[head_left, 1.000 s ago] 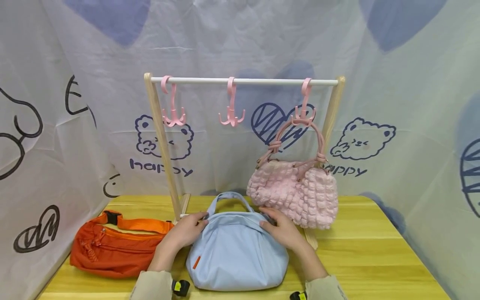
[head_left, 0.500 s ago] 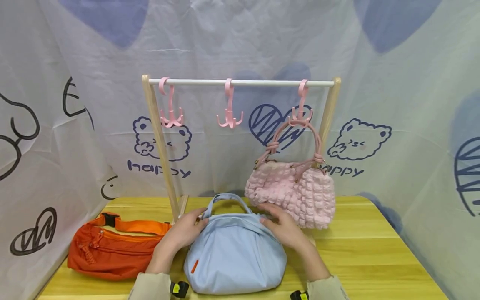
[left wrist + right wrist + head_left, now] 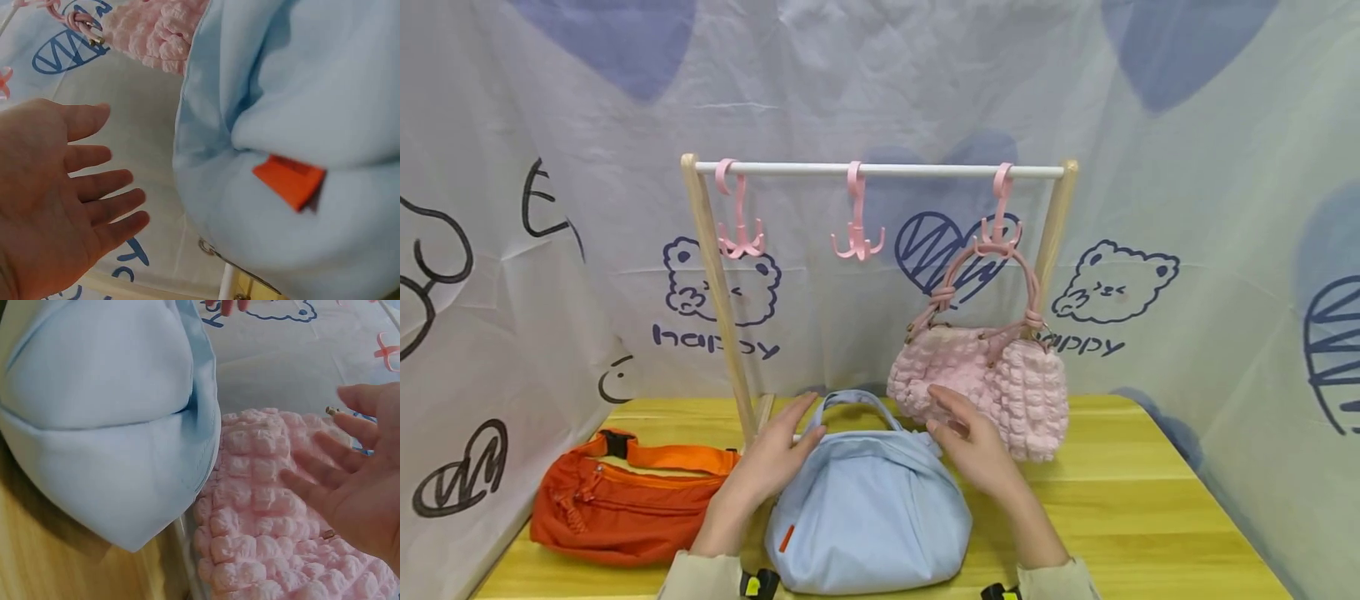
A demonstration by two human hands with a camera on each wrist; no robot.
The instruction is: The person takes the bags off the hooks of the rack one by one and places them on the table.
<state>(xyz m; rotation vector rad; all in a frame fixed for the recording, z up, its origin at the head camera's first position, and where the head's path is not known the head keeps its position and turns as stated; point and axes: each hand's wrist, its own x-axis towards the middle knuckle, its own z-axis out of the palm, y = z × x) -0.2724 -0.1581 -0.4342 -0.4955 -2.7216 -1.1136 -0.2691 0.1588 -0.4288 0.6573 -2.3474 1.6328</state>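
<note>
A light blue handbag (image 3: 868, 517) with an orange side tag (image 3: 290, 181) stands on the table, its top handle (image 3: 857, 398) sticking up. On its left side my left hand (image 3: 775, 454) hovers near the top edge, fingers spread and holding nothing; the left wrist view shows a gap between fingertips and bag. My right hand (image 3: 973, 446) is off the bag's upper right corner, also with extended fingers and nothing in it. Behind the right hand, a pink puffy handbag (image 3: 1022, 392) hangs by its handle from the right pink hook (image 3: 998, 233).
An orange waist bag (image 3: 632, 508) lies on the wooden table (image 3: 1150, 517) at left. Behind stands a rack with a white bar (image 3: 925, 170) and wooden posts (image 3: 718, 283). Bare pink hooks hang at left (image 3: 741, 237) and middle (image 3: 857, 237). A printed cloth (image 3: 820, 83) encloses the table.
Both hands have let go of the blue handbag's upper edges and moved slightly up and outward. The blue bag stays standing where it was. The view has tilted slightly.
</note>
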